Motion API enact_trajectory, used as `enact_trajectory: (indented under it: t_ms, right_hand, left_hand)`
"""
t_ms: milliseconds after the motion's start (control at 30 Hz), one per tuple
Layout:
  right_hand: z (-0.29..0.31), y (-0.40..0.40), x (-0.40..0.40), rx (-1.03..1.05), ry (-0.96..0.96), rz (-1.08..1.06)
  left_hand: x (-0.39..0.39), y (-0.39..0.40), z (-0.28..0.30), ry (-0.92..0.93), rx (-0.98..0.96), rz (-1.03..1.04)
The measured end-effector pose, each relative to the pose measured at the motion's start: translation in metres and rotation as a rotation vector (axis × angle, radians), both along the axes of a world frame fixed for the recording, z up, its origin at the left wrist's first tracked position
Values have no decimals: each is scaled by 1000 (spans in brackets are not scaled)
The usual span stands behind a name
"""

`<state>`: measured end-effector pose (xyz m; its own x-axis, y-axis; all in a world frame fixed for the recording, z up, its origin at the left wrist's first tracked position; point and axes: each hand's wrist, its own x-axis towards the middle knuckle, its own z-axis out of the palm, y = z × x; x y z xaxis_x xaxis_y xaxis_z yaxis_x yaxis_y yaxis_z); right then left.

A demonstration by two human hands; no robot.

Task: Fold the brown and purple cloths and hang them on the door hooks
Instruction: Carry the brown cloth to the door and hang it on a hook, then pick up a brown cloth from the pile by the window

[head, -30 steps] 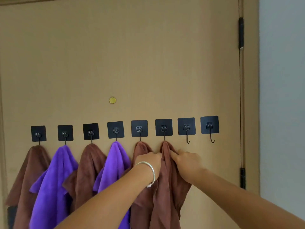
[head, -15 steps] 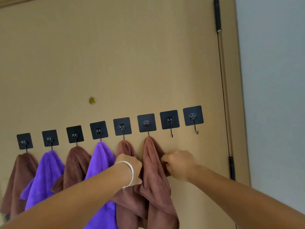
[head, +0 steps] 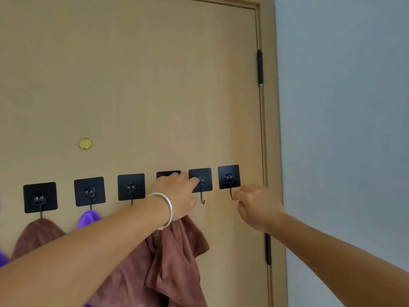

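The two rightmost hooks (head: 202, 197) (head: 231, 192) hang bare, with open door (head: 155, 85) panel above the row. The left hand (head: 177, 196) covers the neighbouring hook; brown cloths (head: 174, 258) crowd the space below.

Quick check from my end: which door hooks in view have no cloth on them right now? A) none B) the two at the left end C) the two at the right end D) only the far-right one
C: the second hook from the right and the far-right hook hang bare, while the left hand and right hand reach toward them.
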<state>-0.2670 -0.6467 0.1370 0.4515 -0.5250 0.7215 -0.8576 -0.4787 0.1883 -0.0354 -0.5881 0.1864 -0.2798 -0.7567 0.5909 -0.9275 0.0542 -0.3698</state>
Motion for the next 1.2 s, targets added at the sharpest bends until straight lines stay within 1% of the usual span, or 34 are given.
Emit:
enact_trajectory:
  t_ms: [133, 267, 400, 567, 700, 933, 1067, 1200]
  right_hand:
    - [11, 23, -25, -42, 14, -163]
    - [16, 49, -41, -50, 42, -325]
    - [14, 83, -53, -26, 22, -467]
    - [4, 139, -73, -18, 18, -649]
    - [-2, 197, -92, -13, -2, -787]
    - [-2, 321, -130, 5, 19, -1055]
    - [-2, 404, -154, 5, -21, -1181]
    - [-4, 485, -172, 5, -52, -1290]
  left_hand:
    - [-16, -11, -10, -32, -6, -109]
    - [-27, -15, -13, -49, 16, -175]
    - [-44, -15, -14, 17, 49, -314]
    - [-81, -5, -24, 42, 55, -541]
    - [-122, 14, -36, 8, 37, -679]
    - [-208, 78, -40, 16, 45, -918]
    - [-255, 136, -40, 8, 38, -1070]
    - [-298, 202, -42, -11, 37, -1176]
